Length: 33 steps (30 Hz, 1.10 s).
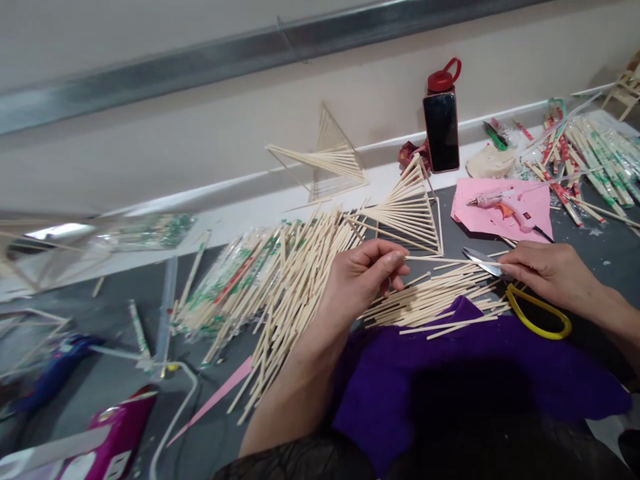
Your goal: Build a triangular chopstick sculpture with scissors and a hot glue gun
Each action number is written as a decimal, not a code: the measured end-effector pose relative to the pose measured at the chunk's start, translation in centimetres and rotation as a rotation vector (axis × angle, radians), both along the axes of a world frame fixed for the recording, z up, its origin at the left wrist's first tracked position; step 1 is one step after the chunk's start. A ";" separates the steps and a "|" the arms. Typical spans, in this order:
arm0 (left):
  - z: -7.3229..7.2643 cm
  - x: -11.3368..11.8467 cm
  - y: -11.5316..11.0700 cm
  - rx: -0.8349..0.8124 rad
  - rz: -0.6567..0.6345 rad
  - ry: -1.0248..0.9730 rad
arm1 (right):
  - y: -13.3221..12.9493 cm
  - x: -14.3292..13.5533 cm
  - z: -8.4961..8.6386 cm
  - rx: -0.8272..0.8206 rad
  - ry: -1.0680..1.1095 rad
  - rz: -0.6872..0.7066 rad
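The left hand [364, 280] pinches one end of a thin wooden stick [450, 261] between thumb and fingertips, while the right hand [550, 270] pinches its other end. The stick spans the gap between them, above the loose sticks [430, 297] and just in front of the twisted stick frame [413, 210]. Scissors with yellow handles [543, 321] lie by the right hand, their blades crossing near the stick; whether its fingers touch them I cannot tell.
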State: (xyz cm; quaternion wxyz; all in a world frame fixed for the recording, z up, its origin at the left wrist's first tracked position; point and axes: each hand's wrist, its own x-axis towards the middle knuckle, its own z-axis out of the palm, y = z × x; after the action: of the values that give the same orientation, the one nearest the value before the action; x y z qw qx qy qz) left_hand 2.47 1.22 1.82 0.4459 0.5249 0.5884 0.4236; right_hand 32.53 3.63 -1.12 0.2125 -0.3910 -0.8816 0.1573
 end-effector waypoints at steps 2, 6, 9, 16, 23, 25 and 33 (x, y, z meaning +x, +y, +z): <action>0.0 0.3 -0.1 0.002 0.047 -0.076 | 0.0 -0.3 -0.1 -0.023 -0.007 0.022; 0.2 0.6 -0.5 0.071 0.087 -0.101 | -0.1 -1.3 -0.2 -0.051 -0.001 0.085; 0.2 0.3 -0.7 0.151 0.119 -0.068 | -0.3 -2.7 0.1 -0.100 0.056 0.168; -0.2 -1.7 -0.4 0.300 0.216 0.033 | 0.0 -7.6 1.7 -0.248 0.256 0.322; 0.8 -0.2 -1.6 0.301 -0.022 0.163 | 1.2 -11.1 3.0 -0.252 0.426 0.322; 0.8 -0.1 -1.8 0.347 0.031 0.157 | 1.3 -11.2 3.0 -0.253 0.417 0.357; 0.4 -2.7 -0.1 0.535 0.312 0.144 | 3.3 -9.8 2.2 -0.306 0.262 0.312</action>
State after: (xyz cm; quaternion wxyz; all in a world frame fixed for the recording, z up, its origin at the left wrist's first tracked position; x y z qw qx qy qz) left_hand -0.22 1.13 2.21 0.1786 0.5557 0.5596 0.5883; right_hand 22.68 6.93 1.07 0.2366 -0.2540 -0.8622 0.3691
